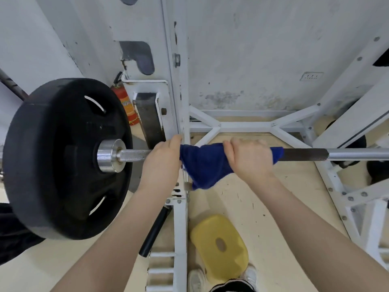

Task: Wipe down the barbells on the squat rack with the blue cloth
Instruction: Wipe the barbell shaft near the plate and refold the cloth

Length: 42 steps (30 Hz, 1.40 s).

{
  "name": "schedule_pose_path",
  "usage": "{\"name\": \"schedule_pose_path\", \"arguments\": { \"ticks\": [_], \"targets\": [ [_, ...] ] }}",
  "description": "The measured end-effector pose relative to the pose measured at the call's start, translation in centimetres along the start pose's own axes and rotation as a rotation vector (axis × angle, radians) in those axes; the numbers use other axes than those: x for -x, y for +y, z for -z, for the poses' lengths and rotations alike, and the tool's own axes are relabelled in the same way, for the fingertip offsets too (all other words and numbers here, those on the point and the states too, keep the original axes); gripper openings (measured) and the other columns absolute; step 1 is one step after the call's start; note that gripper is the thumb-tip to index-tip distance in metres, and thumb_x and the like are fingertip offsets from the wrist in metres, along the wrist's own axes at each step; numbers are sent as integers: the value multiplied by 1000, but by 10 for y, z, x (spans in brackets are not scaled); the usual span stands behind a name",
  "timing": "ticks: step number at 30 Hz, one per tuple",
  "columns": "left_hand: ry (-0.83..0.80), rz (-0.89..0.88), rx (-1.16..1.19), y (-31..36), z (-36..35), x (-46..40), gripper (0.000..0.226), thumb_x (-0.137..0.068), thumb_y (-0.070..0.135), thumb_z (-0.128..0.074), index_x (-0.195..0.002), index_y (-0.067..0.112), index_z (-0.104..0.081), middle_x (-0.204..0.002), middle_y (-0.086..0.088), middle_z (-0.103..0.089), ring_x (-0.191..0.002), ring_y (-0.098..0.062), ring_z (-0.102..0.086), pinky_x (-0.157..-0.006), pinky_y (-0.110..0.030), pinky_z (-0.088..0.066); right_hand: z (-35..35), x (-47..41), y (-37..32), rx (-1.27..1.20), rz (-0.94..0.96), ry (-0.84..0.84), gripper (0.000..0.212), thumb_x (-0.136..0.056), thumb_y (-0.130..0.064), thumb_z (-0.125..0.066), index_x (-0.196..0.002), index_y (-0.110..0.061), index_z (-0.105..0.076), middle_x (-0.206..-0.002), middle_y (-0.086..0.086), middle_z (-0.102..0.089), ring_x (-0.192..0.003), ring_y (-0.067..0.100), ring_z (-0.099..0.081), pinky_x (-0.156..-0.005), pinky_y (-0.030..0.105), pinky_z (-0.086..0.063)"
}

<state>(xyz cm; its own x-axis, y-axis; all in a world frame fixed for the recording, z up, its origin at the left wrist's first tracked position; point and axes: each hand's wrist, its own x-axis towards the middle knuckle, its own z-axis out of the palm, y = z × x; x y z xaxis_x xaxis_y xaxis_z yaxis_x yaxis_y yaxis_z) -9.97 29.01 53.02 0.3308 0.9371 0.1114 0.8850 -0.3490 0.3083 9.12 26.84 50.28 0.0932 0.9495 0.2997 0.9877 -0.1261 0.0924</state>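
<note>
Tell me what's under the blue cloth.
The blue cloth drapes over the barbell, gripped by the right hand; the left hand holds beside it. The wrapped shaft section is hidden.

A steel barbell (315,154) is laid level across the white squat rack (181,102), a black plate (63,159) loaded on its left end. A dark blue cloth (204,163) is wrapped around its knurled shaft, one corner hanging below.

**White rack and pale floor**

The white squat rack (181,114) runs up the middle of the frame and carries the barbell (336,154) crossing left to right. On the pale wooden floor (263,197), at lower centre, lies a yellow pad (219,247). A red fire extinguisher (126,104) stands at centre left behind the rack.
</note>
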Motion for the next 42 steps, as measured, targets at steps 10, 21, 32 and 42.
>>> {"name": "schedule_pose_path", "arguments": {
  "ticks": [10,21,32,42],
  "targets": [
    [-13,-23,98,1,6,0,51,-85,-2,-49,-133,9,-36,-105,-12,-59,-95,-27,-54,-71,-36,-44,3,-15,-69,-110,207,-25,49,-96,-38,-17,-85,-13,-58,-69,-1,-61,-55,24,-53,-58,30,-24],
    [47,-28,-18,7,-7,2,24,-87,4,-56,-110,10,-54,-98,-9,-64,-92,-25,-56,-69,-31,-43,-6,7,-17,-40,-60,94,35,-83,-21,-27,-54,-14,-45,-42,3,-40,-39,23,-33,-51,28,-24],
    [-90,-151,54,57,-10,-9,23,-90,12,-48,-109,13,-60,-112,-5,-59,-100,-27,-54,-77,-38,-46,8,19,74,-156,59,-108,67,-85,-47,-9,-93,-13,-65,-88,6,-67,-88,31,-58,-82,35,-30],
    [114,-212,406,98,3,-26,9,-90,15,-52,-92,12,-61,-78,4,-55,-77,-17,-50,-64,-24,-36,53,44,52,-635,-43,-136,53,-68,-62,-61,-96,-17,-57,-86,-9,-56,-78,13,-53,-68,29,-43]
  ]
}}
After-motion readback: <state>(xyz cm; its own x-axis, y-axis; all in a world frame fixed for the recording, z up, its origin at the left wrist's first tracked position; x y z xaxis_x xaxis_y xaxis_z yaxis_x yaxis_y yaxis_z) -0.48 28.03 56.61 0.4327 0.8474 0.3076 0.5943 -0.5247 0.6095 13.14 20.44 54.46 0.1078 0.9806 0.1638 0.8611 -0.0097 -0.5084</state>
